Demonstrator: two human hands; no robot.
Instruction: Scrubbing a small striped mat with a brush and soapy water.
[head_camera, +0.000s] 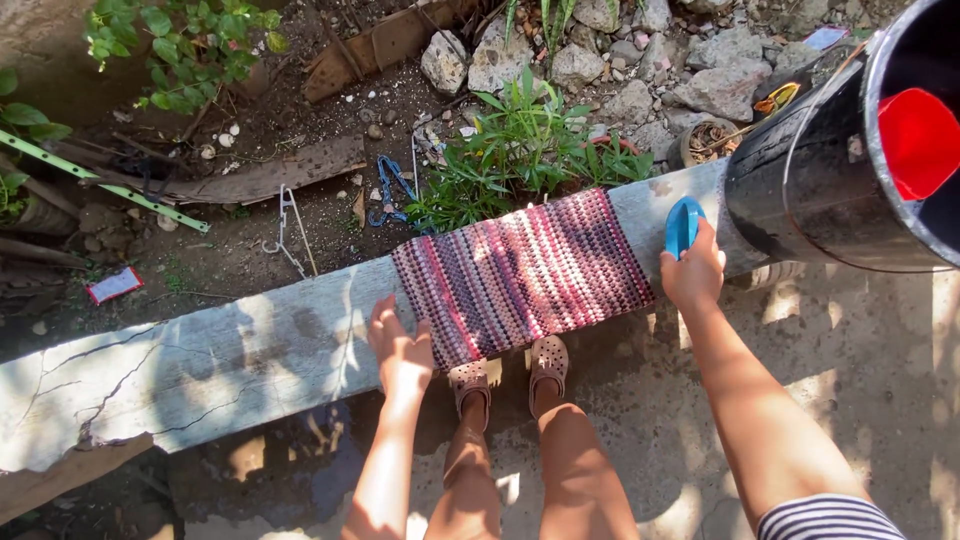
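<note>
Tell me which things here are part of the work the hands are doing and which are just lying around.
In use:
left hand flat on the concrete ledge
striped woven mat spread on that ledge
blue scrub brush in the right hand

Lying about:
black barrel with a red scoop inside
wire hangers
blue clip
rocks
weeds

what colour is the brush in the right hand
Blue: the brush gripped by the right hand, clearest in the head view.

barrel: black, right of the green plant
scoop: red, inside barrel
rocks: grey, behind plant
clips: blue, left of plant
</note>
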